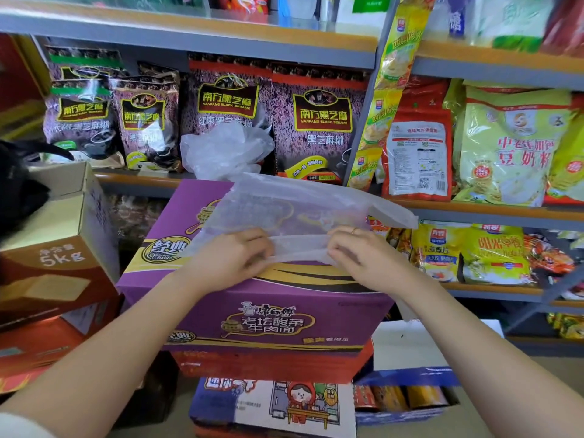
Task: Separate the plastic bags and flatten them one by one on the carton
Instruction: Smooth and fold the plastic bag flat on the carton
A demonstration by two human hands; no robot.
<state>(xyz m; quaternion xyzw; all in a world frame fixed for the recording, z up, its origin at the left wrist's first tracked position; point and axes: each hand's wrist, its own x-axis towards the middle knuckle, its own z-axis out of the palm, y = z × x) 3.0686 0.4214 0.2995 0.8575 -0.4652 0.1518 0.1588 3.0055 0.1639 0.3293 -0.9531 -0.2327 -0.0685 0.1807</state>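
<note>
A clear plastic bag [294,210] lies spread over the top of the purple carton [271,314] in front of me. My left hand [234,257] pinches the bag's near edge on the left, fingers curled. My right hand [357,251], with a ring on one finger, pinches the same edge on the right. The edge is stretched taut between both hands. A crumpled bunch of clear plastic bags [224,151] sits behind the carton on the shelf, against the black sesame packets.
Shelves of packaged food [319,121] fill the back and right. A brown cardboard box marked 5kg [60,235] stands at the left. Under the purple carton are a red carton [271,365] and a blue-and-white illustrated box [275,403].
</note>
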